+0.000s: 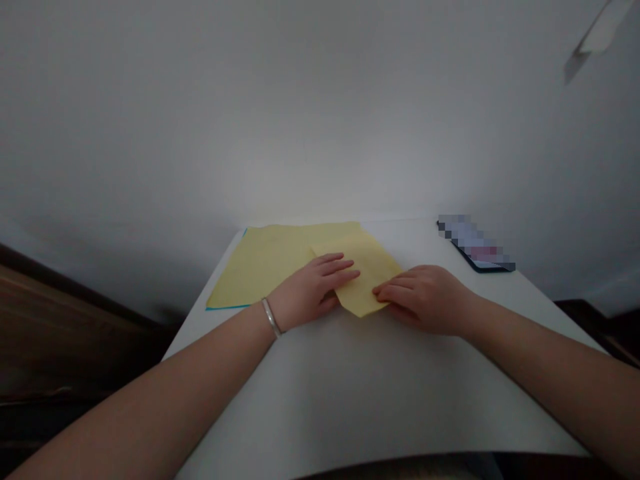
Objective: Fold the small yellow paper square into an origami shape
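Note:
A folded piece of yellow paper (pixel 367 283) lies on the white table, its near end coming to a blunt point. My left hand (pixel 317 287), with a silver bangle at the wrist, rests on the paper's left side with its fingers stretched out and a little apart. At the right edge, my right hand (pixel 427 299) has its fingers closed and pressed on the paper; its thumb is mostly hidden. Behind my left hand is a flat yellow sheet (pixel 270 260), with a thin blue edge showing beneath it. The folded paper partly overlaps this sheet.
A phone (pixel 475 245) with a blurred screen lies at the table's back right. The white table (pixel 360 393) meets a pale wall (pixel 310 113) at the back. Brown wooden furniture (pixel 75 327) stands to the left, below the table's edge.

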`<action>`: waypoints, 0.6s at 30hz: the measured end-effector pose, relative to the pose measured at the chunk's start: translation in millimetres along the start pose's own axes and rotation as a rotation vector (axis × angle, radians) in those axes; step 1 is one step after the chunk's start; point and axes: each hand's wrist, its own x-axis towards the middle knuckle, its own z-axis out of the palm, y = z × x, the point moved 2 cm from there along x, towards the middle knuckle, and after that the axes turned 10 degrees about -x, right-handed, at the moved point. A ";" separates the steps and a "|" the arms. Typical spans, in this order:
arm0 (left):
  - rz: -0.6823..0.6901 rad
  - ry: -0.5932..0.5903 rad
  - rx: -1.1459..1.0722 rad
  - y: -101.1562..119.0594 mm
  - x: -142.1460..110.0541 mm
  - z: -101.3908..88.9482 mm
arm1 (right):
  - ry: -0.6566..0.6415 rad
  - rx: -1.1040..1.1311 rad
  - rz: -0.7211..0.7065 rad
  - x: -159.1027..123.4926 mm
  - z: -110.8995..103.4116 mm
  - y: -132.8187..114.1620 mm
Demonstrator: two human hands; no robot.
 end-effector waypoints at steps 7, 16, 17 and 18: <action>0.069 -0.049 -0.081 -3.4 -1.1 9.3 | 0.085 0.088 -0.087 3.0 -4.7 -3.7; 0.051 -0.023 -0.364 -3.5 -4.6 0.2 | -0.105 0.411 -0.116 -6.8 -5.6 18.9; 0.025 -0.031 -0.376 -2.7 -4.7 1.1 | -0.114 0.445 -0.090 -8.3 -5.0 20.4; -0.005 -0.029 -0.381 -1.6 -5.0 1.6 | -0.117 0.481 -0.049 -9.6 -4.5 21.6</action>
